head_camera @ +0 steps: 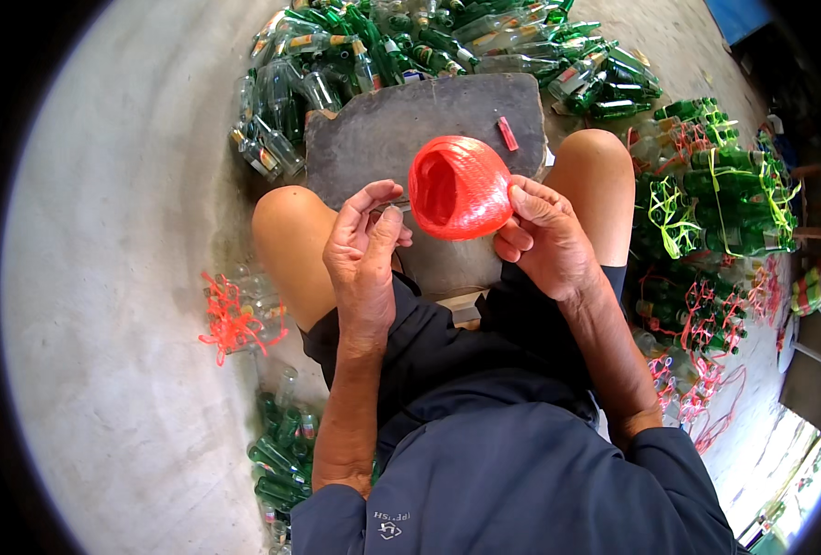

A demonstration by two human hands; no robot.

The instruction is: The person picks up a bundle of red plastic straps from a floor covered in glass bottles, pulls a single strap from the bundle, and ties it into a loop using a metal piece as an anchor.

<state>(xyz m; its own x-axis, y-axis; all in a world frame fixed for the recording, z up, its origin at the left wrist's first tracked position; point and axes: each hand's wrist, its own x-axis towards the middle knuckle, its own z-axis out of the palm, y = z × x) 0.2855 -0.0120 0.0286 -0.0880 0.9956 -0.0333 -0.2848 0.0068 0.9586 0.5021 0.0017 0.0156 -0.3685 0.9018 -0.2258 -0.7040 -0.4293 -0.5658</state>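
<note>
A ball of shiny red plastic twine, with a deep hollow facing left, is held up in front of me. My right hand grips its right side between thumb and fingers. On the other side my left hand is raised beside the ball, fingers curled and apart, with no object seen in it. Below the ball lies a dark, worn board between and beyond my knees. A small red object, its kind not clear, rests on the board near its right edge.
Loose green and clear glass bottles are heaped beyond the board. At right stand bottle bundles tied with green and red twine. A red-tied bundle is by my left leg, with more loose bottles near my left elbow.
</note>
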